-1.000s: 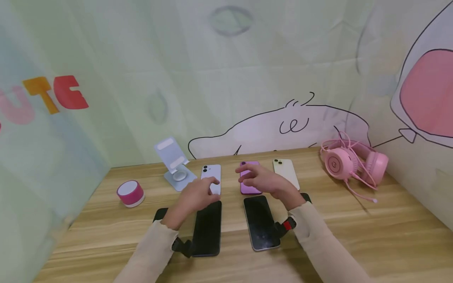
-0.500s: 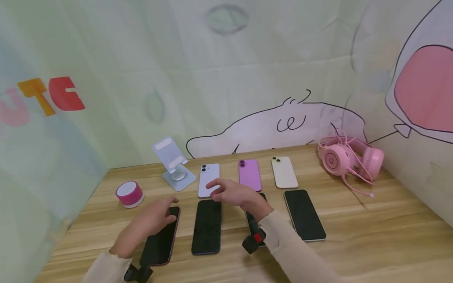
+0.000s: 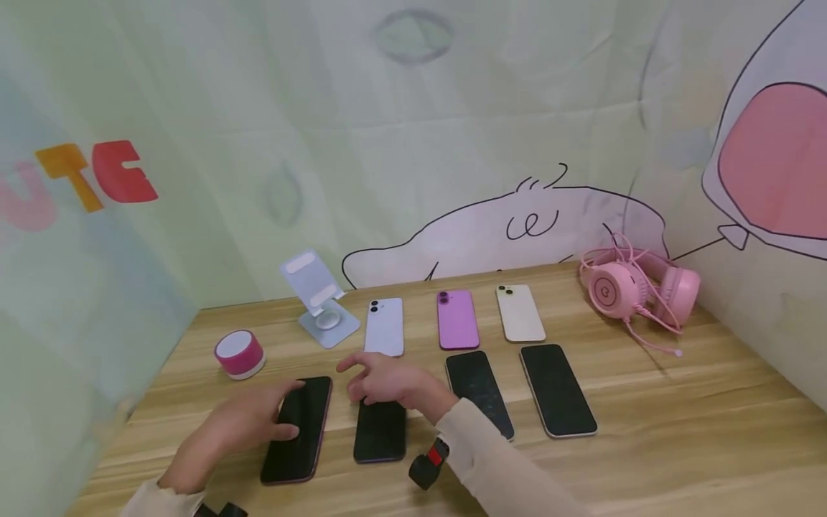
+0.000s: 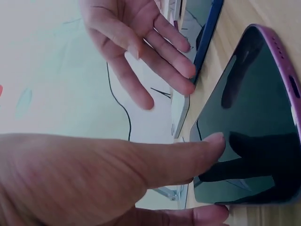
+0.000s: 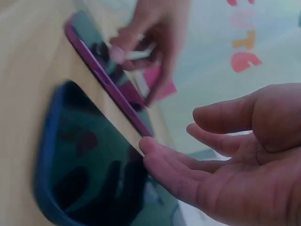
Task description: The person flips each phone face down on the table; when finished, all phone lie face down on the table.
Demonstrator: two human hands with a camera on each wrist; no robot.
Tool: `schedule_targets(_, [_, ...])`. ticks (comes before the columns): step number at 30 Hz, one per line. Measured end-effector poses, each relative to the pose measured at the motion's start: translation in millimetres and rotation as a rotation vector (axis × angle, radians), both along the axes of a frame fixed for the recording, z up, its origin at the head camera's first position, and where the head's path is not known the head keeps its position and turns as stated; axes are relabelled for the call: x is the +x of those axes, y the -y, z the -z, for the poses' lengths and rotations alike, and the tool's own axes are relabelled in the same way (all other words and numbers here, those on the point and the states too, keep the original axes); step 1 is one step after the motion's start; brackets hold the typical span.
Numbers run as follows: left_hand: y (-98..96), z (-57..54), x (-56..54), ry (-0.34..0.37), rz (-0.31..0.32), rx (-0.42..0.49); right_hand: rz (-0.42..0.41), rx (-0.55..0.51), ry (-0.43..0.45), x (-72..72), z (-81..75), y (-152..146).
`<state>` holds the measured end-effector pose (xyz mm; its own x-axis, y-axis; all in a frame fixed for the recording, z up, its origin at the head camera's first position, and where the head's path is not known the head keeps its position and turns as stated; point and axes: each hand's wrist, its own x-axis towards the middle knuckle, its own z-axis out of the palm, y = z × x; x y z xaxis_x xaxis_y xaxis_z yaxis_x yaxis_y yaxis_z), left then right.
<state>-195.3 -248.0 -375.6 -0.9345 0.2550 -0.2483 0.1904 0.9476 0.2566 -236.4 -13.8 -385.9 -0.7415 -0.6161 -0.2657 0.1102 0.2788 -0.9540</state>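
Note:
My left hand (image 3: pixel 248 420) is over the left side of the leftmost smartphone (image 3: pixel 310 424), which lies screen up and has a purplish-pink edge. In the left wrist view its thumb (image 4: pixel 188 155) hovers by or touches the dark screen; which one I cannot tell. My right hand (image 3: pixel 390 380) covers the far end of a second smartphone (image 3: pixel 381 434), screen up with a dark blue edge. The right wrist view has its fingertips (image 5: pixel 160 157) near that screen, loosely bent, gripping nothing. Part of each phone is hidden beneath a hand.
Behind lie a pale blue phone (image 3: pixel 385 324), a purple phone (image 3: pixel 457 322) and a cream phone (image 3: pixel 520 314), backs up. Two dark-screened phones (image 3: pixel 479 391) lie to the right. A phone stand (image 3: pixel 316 287), pink-and-white cylinder (image 3: pixel 239 353) and pink headphones (image 3: pixel 620 291) stand around them.
From above the middle, my left hand has moved left and nearer to the leftmost phone. My right hand has moved left and nearer, to the blue-edged phone. The phones appear unmoved.

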Motion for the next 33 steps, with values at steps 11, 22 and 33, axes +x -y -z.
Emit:
schedule_targets(11, [-13.7, 12.0, 1.2, -0.059, 0.000, -0.048, 0.010, -0.117, 0.152, 15.3, 13.8, 18.5])
schedule_targets(22, [-22.7, 17.8, -3.1, -0.044, -0.073, -0.023, 0.241, -0.194, 0.236, 20.2, 14.6, 26.0])
schedule_targets(33, [-21.2, 12.2, -2.3, -0.006, -0.100, 0.128, 0.276, -0.301, 0.191, 11.3, 14.7, 30.8])
